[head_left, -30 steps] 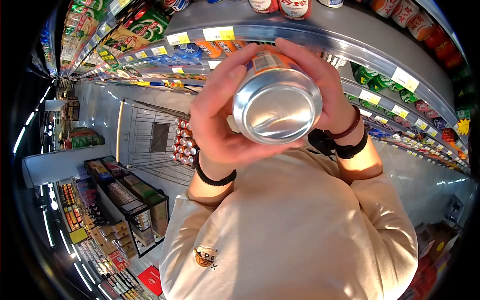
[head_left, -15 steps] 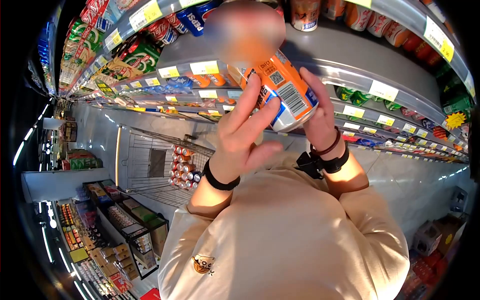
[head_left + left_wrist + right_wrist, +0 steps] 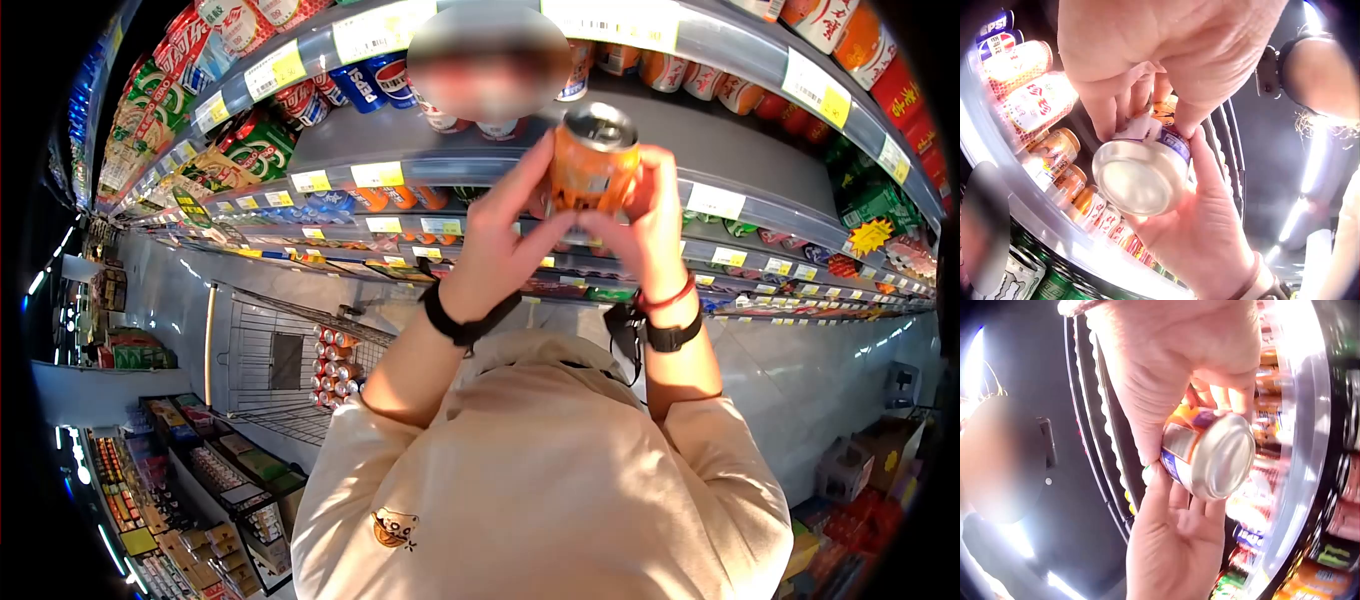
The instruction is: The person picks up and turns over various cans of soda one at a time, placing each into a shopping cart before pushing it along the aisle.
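At twelve o'clock from the shirt (image 3: 550, 480), left hand (image 3: 507, 222) and right hand (image 3: 652, 232) are pinching a smooth metal can (image 3: 596, 165).

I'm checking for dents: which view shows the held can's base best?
Left wrist: the base faces the camera most squarely. Right wrist shows it at a slant; head shows the can from above, base hidden.

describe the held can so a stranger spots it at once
In the head view, find the gray shelf near the top. In front, the left hand and right hand hold an orange can. Unlike the shelved cans, it is gripped.
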A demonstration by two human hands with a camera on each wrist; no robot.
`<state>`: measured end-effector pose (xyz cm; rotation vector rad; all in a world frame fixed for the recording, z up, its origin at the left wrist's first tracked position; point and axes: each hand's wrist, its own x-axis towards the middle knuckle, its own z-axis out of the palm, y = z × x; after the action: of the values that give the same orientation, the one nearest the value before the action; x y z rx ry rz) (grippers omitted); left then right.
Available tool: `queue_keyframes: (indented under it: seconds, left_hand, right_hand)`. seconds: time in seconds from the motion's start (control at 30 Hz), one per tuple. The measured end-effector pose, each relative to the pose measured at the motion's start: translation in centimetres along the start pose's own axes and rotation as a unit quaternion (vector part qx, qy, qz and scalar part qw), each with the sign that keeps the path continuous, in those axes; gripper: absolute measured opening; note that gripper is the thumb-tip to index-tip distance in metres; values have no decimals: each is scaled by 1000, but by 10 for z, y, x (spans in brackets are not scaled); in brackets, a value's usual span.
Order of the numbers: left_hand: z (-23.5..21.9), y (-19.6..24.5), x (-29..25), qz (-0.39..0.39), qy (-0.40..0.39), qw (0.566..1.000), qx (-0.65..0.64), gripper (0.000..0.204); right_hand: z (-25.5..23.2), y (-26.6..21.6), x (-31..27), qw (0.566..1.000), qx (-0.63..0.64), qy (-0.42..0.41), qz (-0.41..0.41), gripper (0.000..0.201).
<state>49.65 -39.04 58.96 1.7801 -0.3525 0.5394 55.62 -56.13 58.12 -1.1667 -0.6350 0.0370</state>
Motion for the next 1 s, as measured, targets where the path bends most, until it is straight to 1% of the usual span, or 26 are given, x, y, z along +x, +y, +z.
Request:
queue_keyframes:
  seconds: [0.03, 0.07, 0.1, 0.17, 0.23, 0.3, 0.37, 0.43, 0.47, 0.5, 0.53, 0.57, 0.63, 0.67, 0.7, 0.77, 0.8, 0.83, 0.9, 0.93, 0.97, 1.0]
  left_hand:
    - [1, 6, 8, -14, -36, 999, 11, 71]
    - [7, -2, 19, 34, -19, 999, 14, 69]
    - [15, -11, 33, 83, -2, 996, 18, 66]
    - [25, -25, 52, 83, -12, 996, -13, 64]
    - [39, -39, 67, 62, -7, 993, -102, 65]
    - [48, -48, 75, 57, -15, 993, -105, 63]
    - [53, -58, 83, 32, -39, 994, -98, 61]
    - [61, -75, 91, 28, -30, 994, -100, 58]
    - [62, -82, 97, 23, -39, 992, -118, 58]
    - [63, -78, 98, 17, -48, 989, -137, 57]
    - [65, -68, 99, -7, -54, 987, -150, 55]
    - [65, -67, 101, -7, -52, 987, -150, 55]
    - [62, -69, 106, -56, -56, 995, -62, 57]
    - [61, -71, 103, -55, -53, 995, -62, 57]
    - [58, -71, 98, -55, -39, 996, -62, 57]
    - [52, -72, 89, -55, -13, 997, -60, 58]
    - [48, -72, 84, -29, -5, 998, -50, 56]
    - [44, -73, 80, -30, -3, 998, -51, 56]
    - [36, -71, 67, -14, 10, 1000, -10, 53]
    - [31, -61, 61, -54, 16, 998, 20, 49]
    - [27, -63, 57, -57, 22, 998, 19, 49]
    - [22, -66, 53, -28, 26, 999, 22, 48]
  right_hand:
    - [-6, -3, 6, 999, -32, 14, -13, 73]
    - [-17, 1, 17, 991, -121, 26, -58, 69]
    - [-27, 5, 28, 972, -209, 38, -104, 65]
    - [-37, 1, 43, 938, -310, 61, -142, 62]
    - [-47, 10, 53, 955, -263, 73, -119, 66]
    - [-57, 22, 60, 968, -225, 76, -82, 66]
    - [-63, 30, 68, 969, -222, 84, -75, 66]
    - [-65, 30, 73, 970, -215, 90, -68, 68]
    - [-66, 26, 77, 934, -335, 90, -79, 68]
    - [-65, 22, 81, 884, -450, 89, -89, 69]
    - [-64, 19, 87, 861, -487, 113, -90, 70]
    - [-65, 18, 93, 861, -487, 112, -90, 70]
    - [-68, 17, 108, 835, -541, 92, -26, 68]
    - [-68, 17, 115, 821, -565, 84, -7, 67]
    - [-71, 22, 123, 820, -566, 83, -7, 67]
    - [-78, 38, 135, 815, -568, 87, -70, 64]
    - [-77, 41, 140, 807, -579, 92, -67, 62]
    - [-77, 43, 142, 807, -580, 90, -66, 62]
    - [-75, 47, 147, 782, -612, 113, -36, 61]
    - [-75, 48, 148, 775, -622, 104, -39, 61]
    - [-75, 48, 149, 778, -619, 105, -35, 61]
    - [-73, 47, 148, 778, -619, 105, -32, 62]
